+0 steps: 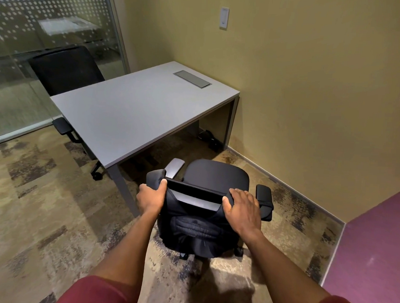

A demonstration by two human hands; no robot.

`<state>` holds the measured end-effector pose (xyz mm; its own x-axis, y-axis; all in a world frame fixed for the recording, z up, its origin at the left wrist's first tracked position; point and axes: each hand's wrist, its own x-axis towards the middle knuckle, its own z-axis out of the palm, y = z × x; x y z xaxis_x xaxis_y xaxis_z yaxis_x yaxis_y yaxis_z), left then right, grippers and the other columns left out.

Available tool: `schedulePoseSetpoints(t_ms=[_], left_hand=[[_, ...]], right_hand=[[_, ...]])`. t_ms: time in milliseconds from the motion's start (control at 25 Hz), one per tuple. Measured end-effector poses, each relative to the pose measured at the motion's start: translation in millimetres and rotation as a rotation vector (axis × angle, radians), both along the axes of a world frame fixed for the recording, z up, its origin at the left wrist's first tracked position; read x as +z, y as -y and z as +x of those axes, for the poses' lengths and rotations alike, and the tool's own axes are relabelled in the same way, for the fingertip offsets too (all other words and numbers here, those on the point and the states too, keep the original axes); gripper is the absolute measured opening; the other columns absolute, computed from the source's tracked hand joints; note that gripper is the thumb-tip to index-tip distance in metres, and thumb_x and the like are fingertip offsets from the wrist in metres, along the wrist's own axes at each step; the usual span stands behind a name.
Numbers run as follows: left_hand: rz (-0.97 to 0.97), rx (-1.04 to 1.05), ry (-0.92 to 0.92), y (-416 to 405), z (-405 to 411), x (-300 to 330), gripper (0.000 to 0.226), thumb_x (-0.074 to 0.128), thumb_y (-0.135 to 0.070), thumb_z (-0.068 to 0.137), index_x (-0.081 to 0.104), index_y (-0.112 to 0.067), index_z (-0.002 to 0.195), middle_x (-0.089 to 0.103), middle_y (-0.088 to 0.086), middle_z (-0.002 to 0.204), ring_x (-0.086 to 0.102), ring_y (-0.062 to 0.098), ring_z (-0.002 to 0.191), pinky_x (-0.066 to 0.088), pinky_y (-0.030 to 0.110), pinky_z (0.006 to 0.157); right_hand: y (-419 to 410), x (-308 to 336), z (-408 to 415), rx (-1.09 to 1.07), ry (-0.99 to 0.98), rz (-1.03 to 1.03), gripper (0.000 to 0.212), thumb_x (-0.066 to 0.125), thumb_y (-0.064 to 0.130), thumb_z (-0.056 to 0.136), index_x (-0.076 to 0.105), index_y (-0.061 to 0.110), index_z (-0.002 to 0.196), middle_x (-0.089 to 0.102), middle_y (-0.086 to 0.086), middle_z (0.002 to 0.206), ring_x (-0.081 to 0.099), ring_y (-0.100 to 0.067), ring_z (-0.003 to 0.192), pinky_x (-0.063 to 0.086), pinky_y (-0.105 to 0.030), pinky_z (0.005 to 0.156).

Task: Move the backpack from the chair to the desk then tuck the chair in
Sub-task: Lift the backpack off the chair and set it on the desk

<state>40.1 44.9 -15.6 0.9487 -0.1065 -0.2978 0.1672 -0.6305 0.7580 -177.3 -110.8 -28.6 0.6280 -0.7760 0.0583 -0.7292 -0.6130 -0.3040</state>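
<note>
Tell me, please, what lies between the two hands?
In the head view, a black top edge spans from left hand to right hand, a grey curved bar just below it; chair or backpack, I cannot tell.

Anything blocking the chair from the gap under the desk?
Nothing visible. Carpet between chair and desk is bare; the near desk leg stands left of the chair, cables lie far back by the wall.

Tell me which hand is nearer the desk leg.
Left. The left hand grips the chair back's top corner beside the desk leg; the right hand grips the opposite corner, farther away.
</note>
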Motion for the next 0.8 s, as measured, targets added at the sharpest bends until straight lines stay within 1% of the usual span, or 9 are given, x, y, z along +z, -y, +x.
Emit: schedulePoseSetpoints(t_ms=[80, 200, 320, 440, 560, 680, 800], left_hand=[[-0.010, 0.051, 0.017, 0.5, -5.6, 4.7, 0.075, 0.066, -0.061, 0.078, 0.053, -0.002, 0.123, 0.062, 0.024, 0.124, 0.061, 0.043, 0.111, 0.054, 0.049, 0.091], [-0.084, 0.139, 0.007, 0.2, -13.0, 10.0, 0.068, 0.068, -0.057, 0.080, 0.055, -0.004, 0.119, 0.063, 0.021, 0.120, 0.062, 0.041, 0.107, 0.055, 0.050, 0.090], [-0.132, 0.176, 0.005, -1.5, -17.0, 10.0, 0.060, 0.062, -0.057, 0.085, 0.057, -0.005, 0.115, 0.064, 0.019, 0.116, 0.062, 0.039, 0.105, 0.054, 0.051, 0.090], [-0.165, 0.199, 0.005, -4.2, -22.5, 8.5, 0.055, 0.058, -0.056, 0.088, 0.057, -0.006, 0.113, 0.064, 0.017, 0.116, 0.062, 0.039, 0.106, 0.053, 0.052, 0.091], [-0.205, 0.270, -0.014, -6.2, -32.3, 9.3, 0.052, 0.057, -0.051, 0.092, 0.054, -0.004, 0.115, 0.062, 0.018, 0.118, 0.060, 0.039, 0.108, 0.051, 0.048, 0.091], [-0.240, 0.374, -0.054, -10.8, -44.6, 9.6, 0.051, 0.059, -0.048, 0.092, 0.055, -0.004, 0.117, 0.062, 0.019, 0.121, 0.058, 0.040, 0.111, 0.047, 0.045, 0.091], [-0.234, 0.374, -0.068, -16.9, -52.9, 6.5, 0.051, 0.059, -0.050, 0.091, 0.055, -0.004, 0.113, 0.062, 0.019, 0.120, 0.059, 0.040, 0.109, 0.048, 0.046, 0.089]], right_hand=[[0.7, -0.2, 0.4, -0.003, -0.003, 0.005, 0.058, 0.034, 0.055, 0.097, 0.051, 0.020, 0.140, 0.056, -0.003, 0.142, 0.043, -0.027, 0.134, 0.030, -0.045, 0.115], [0.7, -0.6, 0.3, -0.001, 0.005, -0.003, 0.059, 0.033, 0.056, 0.096, 0.052, 0.020, 0.139, 0.056, -0.003, 0.141, 0.044, -0.027, 0.134, 0.032, -0.045, 0.114], [1.0, 0.1, -1.4, 0.012, 0.020, -0.008, 0.058, 0.036, 0.056, 0.097, 0.053, 0.019, 0.138, 0.057, -0.003, 0.140, 0.045, -0.027, 0.132, 0.032, -0.045, 0.113], [3.1, 0.1, -4.7, 0.040, 0.028, -0.010, 0.062, 0.035, 0.062, 0.096, 0.052, 0.019, 0.138, 0.057, -0.004, 0.140, 0.045, -0.028, 0.133, 0.033, -0.046, 0.111], [5.9, 2.4, -7.2, 0.060, 0.014, 0.000, 0.067, 0.032, 0.065, 0.095, 0.049, 0.019, 0.140, 0.054, -0.004, 0.142, 0.043, -0.029, 0.134, 0.032, -0.046, 0.111], [8.4, 6.9, -11.3, 0.141, -0.037, 0.034, 0.079, 0.031, 0.076, 0.089, 0.039, 0.024, 0.147, 0.045, -0.004, 0.150, 0.036, -0.031, 0.138, 0.029, -0.048, 0.112], [16.1, 8.4, -21.8, 0.306, -0.165, 0.061, 0.097, 0.033, 0.090, 0.073, 0.023, 0.038, 0.153, 0.028, 0.000, 0.160, 0.024, -0.035, 0.145, 0.022, -0.051, 0.115]])
